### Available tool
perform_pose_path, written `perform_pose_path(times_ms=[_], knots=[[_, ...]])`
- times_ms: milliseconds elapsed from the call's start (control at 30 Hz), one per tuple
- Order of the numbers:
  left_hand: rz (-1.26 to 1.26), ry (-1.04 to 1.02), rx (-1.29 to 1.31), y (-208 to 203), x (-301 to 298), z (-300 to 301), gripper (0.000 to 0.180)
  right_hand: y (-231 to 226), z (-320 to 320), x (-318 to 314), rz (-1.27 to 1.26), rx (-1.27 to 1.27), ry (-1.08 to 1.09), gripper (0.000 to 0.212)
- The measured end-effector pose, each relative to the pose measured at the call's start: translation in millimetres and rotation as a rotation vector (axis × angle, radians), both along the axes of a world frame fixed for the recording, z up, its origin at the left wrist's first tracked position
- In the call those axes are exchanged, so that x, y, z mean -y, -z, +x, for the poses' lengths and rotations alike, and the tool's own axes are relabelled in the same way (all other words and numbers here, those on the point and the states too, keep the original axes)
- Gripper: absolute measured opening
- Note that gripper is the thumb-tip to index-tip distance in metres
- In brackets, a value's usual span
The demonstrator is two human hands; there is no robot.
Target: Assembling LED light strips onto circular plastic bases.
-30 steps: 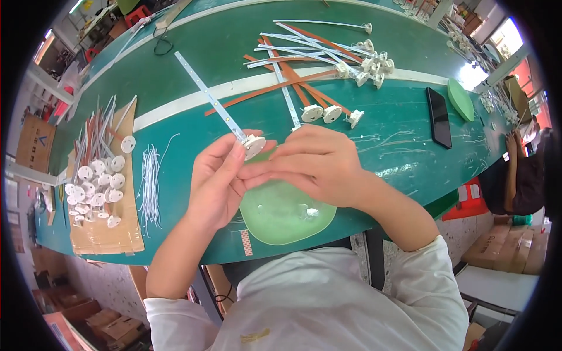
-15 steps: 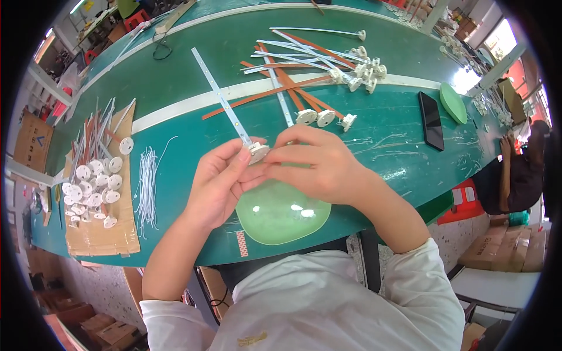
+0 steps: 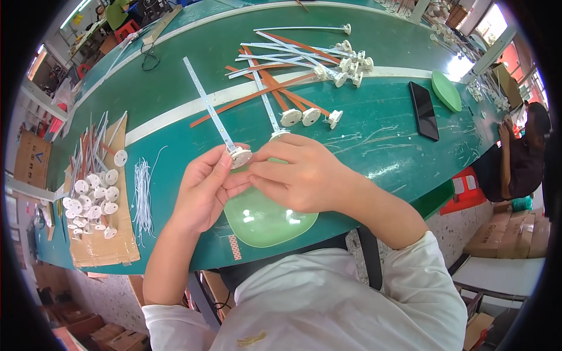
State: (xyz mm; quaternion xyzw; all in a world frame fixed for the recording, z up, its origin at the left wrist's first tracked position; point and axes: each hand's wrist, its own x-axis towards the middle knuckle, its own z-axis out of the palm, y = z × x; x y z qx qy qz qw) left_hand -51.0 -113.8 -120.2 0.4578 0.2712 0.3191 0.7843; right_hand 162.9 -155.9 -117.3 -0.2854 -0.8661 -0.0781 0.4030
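Observation:
My left hand pinches a white round base between thumb and fingers. From that base a narrow LED strip sticks out, pointing away to the upper left. My right hand is curled beside the base, its fingertips pressed together. Whatever they hold, if anything, is too small or hidden to make out. Under both hands lies a shiny light-green dish. Just beyond my right hand another LED strip lies on the table, its round base partly covered by the hand.
Strips with round bases lie piled at the far middle. To the left, several more bases rest on cardboard, beside a bundle of white wires. A black phone and green dish lie right. Another person sits at far right.
The whole view has shifted slightly, so the table things appear farther left. My left hand keeps its hold on the base, with my right fingertips still close beside it.

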Motion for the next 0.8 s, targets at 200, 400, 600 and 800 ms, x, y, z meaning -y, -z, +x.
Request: perform_pose_path(times_ms=[200,400,600,800], knots=[[0.026,0.046,0.096,-5,1,-1,0.037,0,-1,-4,0.095,-0.048,-0.037,0.021],[0.093,0.0,0.298,-4,11,9,0.046,-7,-6,3,0.09,-0.279,0.1,0.02],[0.152,-0.015,0.344,0,13,10,0.056,-2,-14,8,0.014,-0.352,0.077,0.021],[0.178,-0.041,0.363,7,12,10,0.053,1,-16,4,0.096,-0.325,0.086,0.025]])
